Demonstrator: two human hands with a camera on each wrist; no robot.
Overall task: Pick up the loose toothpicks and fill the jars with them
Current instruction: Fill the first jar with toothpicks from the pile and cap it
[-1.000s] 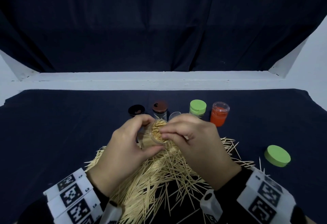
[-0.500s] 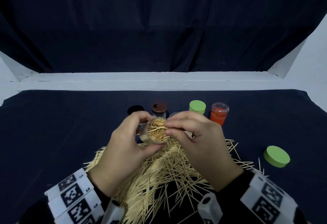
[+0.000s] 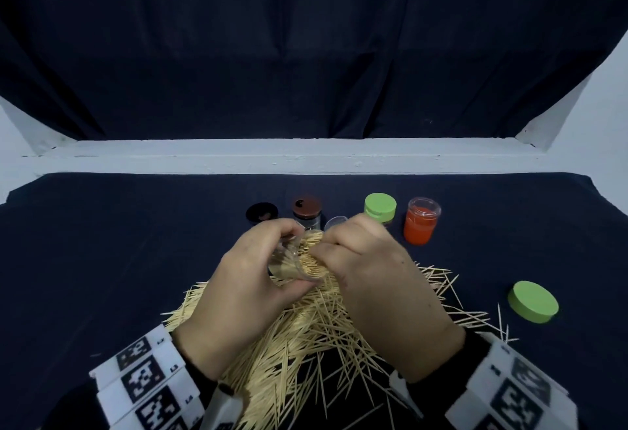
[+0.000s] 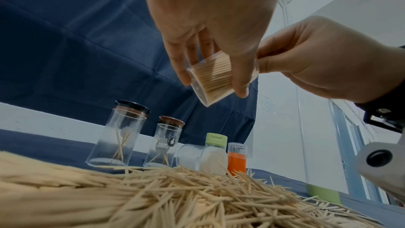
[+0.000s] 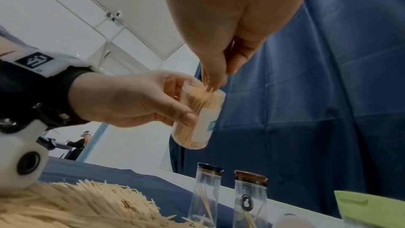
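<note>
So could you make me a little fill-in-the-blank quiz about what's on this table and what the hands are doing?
1. The left hand holds a clear jar packed with ____.
2. The loose lid lying apart at the right is ____.
3. The right hand has its fingertips at the jar's ____.
4. The cloth covering the table is dark ____.

Missing words: toothpicks; green; mouth; blue

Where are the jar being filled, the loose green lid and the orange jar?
Held jar [image 5: 198, 115]: right wrist view, clear side wall.
Loose green lid [image 3: 533, 301]: head view, flat top.
Orange jar [image 3: 420, 225]: head view, orange body.
</note>
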